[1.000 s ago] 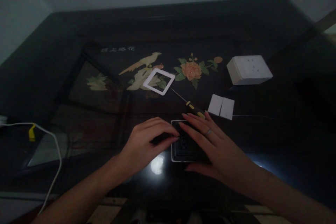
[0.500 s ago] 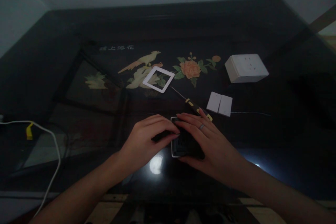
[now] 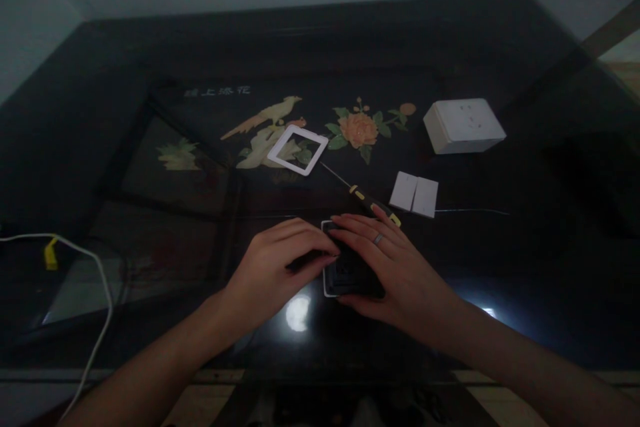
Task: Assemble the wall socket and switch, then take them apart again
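Observation:
Low in the middle, a wall switch panel (image 3: 344, 275), black inside with a thin white rim, lies on the dark table. My right hand (image 3: 387, 260), with a ring on one finger, grips it from the right, thumb at its near edge and fingers over the far edge. Over the panel's left edge, my left hand (image 3: 280, 263) is closed, its thumb and fingertips pinched together; whatever is between them is too small or hidden to make out. Just beyond the right fingers lies a black and yellow screwdriver (image 3: 367, 200), its shaft pointing away to the left.
A white square frame (image 3: 273, 155) lies at the screwdriver's tip. To the right are two white switch rockers (image 3: 425, 197) side by side and a white wall socket on a box (image 3: 465, 127). A white cable (image 3: 106, 287) with a yellow tag (image 3: 51, 255) runs along the left.
The whole view has shifted slightly, so everything appears a little further left. Both hands keep nearly the same hold on the panel.

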Demonstrator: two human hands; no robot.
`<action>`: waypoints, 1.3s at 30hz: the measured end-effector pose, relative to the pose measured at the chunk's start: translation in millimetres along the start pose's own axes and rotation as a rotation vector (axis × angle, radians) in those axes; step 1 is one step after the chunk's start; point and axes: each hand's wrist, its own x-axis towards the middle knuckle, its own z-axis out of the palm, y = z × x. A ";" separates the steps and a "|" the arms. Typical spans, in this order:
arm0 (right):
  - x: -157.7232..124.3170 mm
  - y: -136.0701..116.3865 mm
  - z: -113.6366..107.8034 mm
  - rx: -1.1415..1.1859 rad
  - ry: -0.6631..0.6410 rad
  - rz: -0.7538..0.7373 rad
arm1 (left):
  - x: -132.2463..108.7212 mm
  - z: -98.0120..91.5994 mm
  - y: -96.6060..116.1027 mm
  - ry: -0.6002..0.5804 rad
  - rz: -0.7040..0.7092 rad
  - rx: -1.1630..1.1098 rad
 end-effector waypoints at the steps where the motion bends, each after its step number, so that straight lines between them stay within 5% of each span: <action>1: 0.1 0.2 0.2 -0.002 0.000 -0.001 | 0.1 -0.3 0.5 -0.002 0.000 0.000; 21: -0.8 1.8 2.0 -0.023 0.033 -0.033 | -2.8 -2.0 -1.6 -0.059 0.144 0.186; 31: -1.9 2.9 2.9 -0.035 0.035 -0.046 | -3.5 1.8 -2.4 0.005 0.085 0.183; 39: -1.0 2.1 0.2 -0.018 0.003 -0.027 | -1.7 -4.9 2.1 -0.066 0.038 0.166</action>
